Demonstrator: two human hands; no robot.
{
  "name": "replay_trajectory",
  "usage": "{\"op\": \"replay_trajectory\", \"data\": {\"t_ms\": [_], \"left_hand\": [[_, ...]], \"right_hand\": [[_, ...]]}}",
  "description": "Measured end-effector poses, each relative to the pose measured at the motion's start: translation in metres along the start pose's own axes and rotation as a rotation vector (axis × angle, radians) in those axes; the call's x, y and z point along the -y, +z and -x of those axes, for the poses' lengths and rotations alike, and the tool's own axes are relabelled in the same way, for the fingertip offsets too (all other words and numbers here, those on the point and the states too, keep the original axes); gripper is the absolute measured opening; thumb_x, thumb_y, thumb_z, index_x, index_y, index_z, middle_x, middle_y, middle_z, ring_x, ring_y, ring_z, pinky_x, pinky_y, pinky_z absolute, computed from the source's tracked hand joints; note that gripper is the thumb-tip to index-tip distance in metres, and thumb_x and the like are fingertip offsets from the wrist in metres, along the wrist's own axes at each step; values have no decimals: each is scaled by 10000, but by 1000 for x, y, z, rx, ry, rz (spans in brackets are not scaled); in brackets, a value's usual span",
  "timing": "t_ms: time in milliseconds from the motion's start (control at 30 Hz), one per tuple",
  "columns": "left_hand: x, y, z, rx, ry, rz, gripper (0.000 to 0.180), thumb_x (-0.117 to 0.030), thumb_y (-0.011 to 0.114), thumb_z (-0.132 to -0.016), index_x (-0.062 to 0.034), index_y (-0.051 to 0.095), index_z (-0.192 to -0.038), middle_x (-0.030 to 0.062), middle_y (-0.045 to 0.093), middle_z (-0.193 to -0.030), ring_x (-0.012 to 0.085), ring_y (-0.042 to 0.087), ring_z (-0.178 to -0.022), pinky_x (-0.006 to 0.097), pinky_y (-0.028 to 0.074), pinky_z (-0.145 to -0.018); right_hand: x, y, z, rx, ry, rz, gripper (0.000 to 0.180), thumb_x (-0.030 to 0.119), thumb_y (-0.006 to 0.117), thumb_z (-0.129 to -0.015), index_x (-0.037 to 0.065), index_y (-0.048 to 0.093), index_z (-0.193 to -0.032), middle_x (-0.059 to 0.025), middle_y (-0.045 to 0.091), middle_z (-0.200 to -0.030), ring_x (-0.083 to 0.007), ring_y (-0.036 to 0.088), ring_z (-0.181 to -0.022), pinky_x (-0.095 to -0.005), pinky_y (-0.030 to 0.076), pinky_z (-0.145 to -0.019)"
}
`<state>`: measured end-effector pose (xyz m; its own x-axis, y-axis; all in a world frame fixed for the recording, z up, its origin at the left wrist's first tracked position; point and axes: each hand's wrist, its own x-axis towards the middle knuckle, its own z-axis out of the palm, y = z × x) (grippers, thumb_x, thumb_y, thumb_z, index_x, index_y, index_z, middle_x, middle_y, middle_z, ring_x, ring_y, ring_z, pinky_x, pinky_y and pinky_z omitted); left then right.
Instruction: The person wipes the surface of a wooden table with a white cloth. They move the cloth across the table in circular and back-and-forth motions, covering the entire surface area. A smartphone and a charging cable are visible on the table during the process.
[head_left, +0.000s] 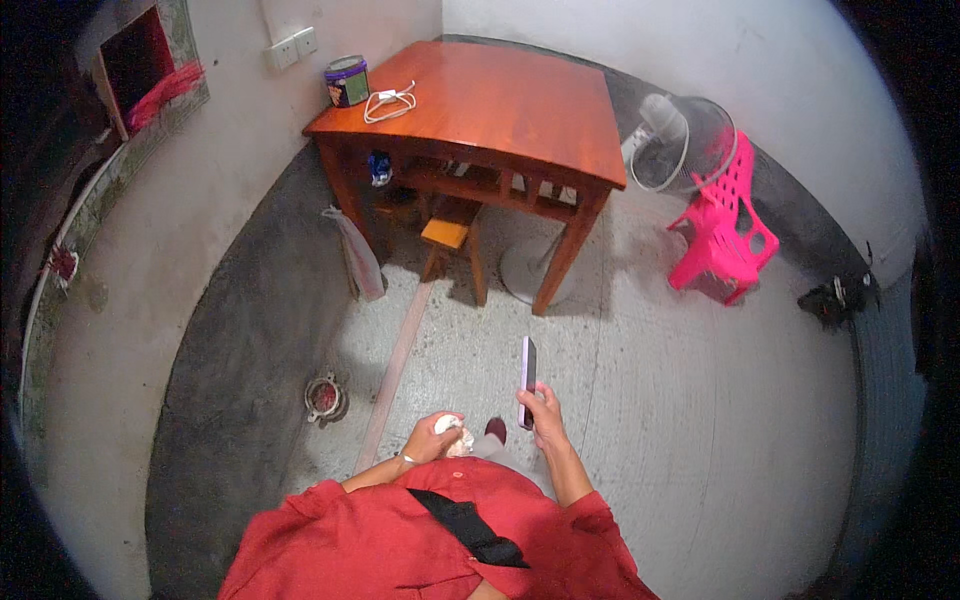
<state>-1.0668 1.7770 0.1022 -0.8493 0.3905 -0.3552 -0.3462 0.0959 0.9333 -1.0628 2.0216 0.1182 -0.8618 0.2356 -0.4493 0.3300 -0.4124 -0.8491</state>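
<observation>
In front of my red shirt, my right hand (547, 418) is closed round the lower end of a smartphone (526, 372) with a pale purple edge. The phone stands upright, turned nearly edge-on to me. My left hand (427, 438) is curled at waist height around a crumpled white bundle (459, 442). Its material is too small to make out, and the fingers hide part of it. A gap separates the two hands, and one dark red shoe (496, 429) shows between them below.
Ahead stands a reddish wooden table (500, 95) with a tub (346, 82) and a coiled white cable (390, 102). Under it is a small wooden stool (446, 234). To the right are a fan (684, 145) and a pink chair (722, 240). A small round pot (324, 398) sits on the left floor.
</observation>
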Motion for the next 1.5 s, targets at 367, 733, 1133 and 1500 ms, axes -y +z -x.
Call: {"op": "replay_trajectory", "data": {"t_ms": [367,733,1133,1500], "left_hand": [[-59,33,-116,-144,103,17,266,-111,652,-859,-52,646,-1118,15,664,-896,83,589,-794,241,487,-704],[-114,-36,-268,-123,74,-32,250,-148,648,-866,-76,646,-1105,-9,637,-792,57,537,-662,237,447,-569],[-196,-177,-380,-53,99,-16,258,-105,616,-886,-63,620,-1140,27,673,-913,95,612,-831,257,503,-748],[-233,-204,-419,10,61,-67,269,-86,616,-882,-77,614,-1151,15,671,-896,98,615,-812,263,510,-739]], "right_hand": [[194,55,-170,149,-685,834,860,315,782,-623,-10,381,-1312,-211,556,-1155,-319,577,-1040,-402,463,-881],[302,225,-337,69,-894,1115,749,270,736,-622,44,398,-1251,-235,512,-1070,-430,544,-1008,-518,477,-827],[349,380,-521,-72,-587,1396,734,301,788,-619,-14,452,-1190,-225,497,-1149,-387,517,-1111,-483,484,-884],[357,416,-563,-112,-534,1450,751,300,781,-601,-49,467,-1187,-228,497,-1183,-389,495,-1135,-457,468,-932]]}}
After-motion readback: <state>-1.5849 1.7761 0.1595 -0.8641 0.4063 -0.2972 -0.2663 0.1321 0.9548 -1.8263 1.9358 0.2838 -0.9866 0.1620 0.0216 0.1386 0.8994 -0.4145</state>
